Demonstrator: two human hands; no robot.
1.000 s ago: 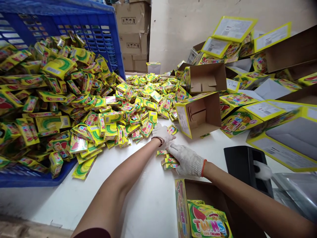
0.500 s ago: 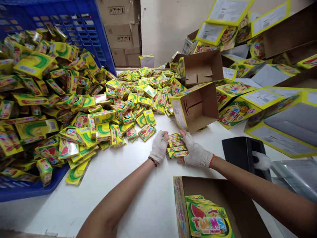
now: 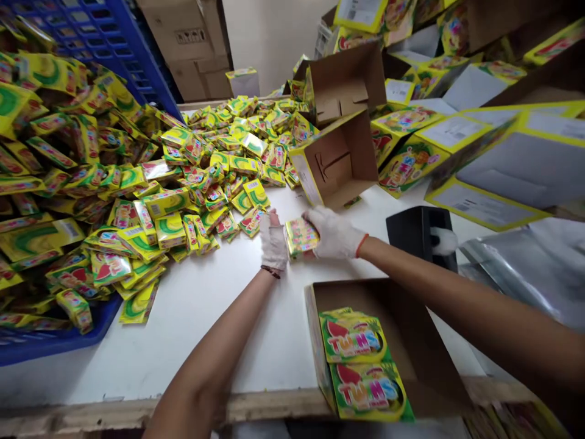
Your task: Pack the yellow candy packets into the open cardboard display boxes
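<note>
On the white table, my right hand [image 3: 337, 233], in a white fingerless glove, is closed round a short row of small yellow-green candy boxes [image 3: 301, 238]. The row is slightly blurred. Just left of it is my left hand [image 3: 274, 242], gloved alike, its fingers stretched out and a narrow gap between it and the row. Nearer me stands an open carton [image 3: 315, 341] with two stacks of Twins candy boxes [image 3: 365, 390] lying along its left side; the carton's right part shows bare brown cardboard.
Loose candy boxes [image 3: 237, 146] spread from a tilted blue crate [image 3: 107, 42] across the table's left and back. Open display cartons [image 3: 338, 161] pile up at the back right. A black tape dispenser [image 3: 411, 235] and clear plastic [image 3: 516, 262] lie to the right.
My left hand has come away from the row of boxes, while my right hand keeps hold of it. The view has shifted, showing more of the near carton and the table's front edge.
</note>
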